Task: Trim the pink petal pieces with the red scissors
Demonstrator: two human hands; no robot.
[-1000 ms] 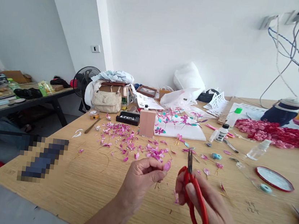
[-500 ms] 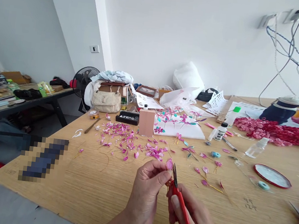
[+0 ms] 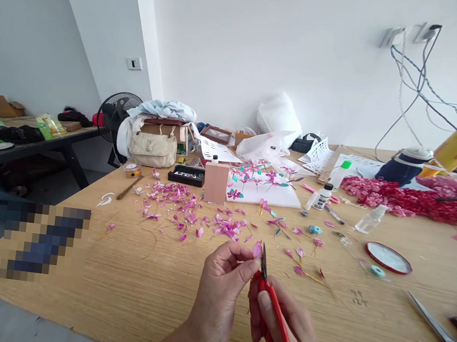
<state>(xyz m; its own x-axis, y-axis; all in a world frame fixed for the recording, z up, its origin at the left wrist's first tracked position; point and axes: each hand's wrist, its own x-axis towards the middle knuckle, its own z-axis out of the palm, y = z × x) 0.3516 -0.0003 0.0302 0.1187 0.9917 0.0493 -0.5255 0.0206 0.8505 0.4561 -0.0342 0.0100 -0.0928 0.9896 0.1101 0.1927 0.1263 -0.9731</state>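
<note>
My left hand [image 3: 220, 286] pinches a small pink petal [image 3: 257, 249] between thumb and fingers, held above the wooden table [image 3: 123, 285]. My right hand [image 3: 288, 328] grips red-handled scissors [image 3: 272, 320], whose dark blades point up and touch the petal right beside my left fingertips. Many loose pink petals [image 3: 189, 216] lie scattered on the table beyond my hands.
A wooden block [image 3: 215, 182], a white sheet with pink flowers [image 3: 263, 189], a small glue bottle [image 3: 323, 196], a red-rimmed lid [image 3: 388, 258], a heap of red flowers [image 3: 408, 198], a cream handbag [image 3: 153, 149] and a fan [image 3: 112, 115] stand further back. A side table [image 3: 19, 142] is at left.
My right hand brought the scissors left and down until the blades met the petal in my left hand. The camera view has shifted slightly to the right.
</note>
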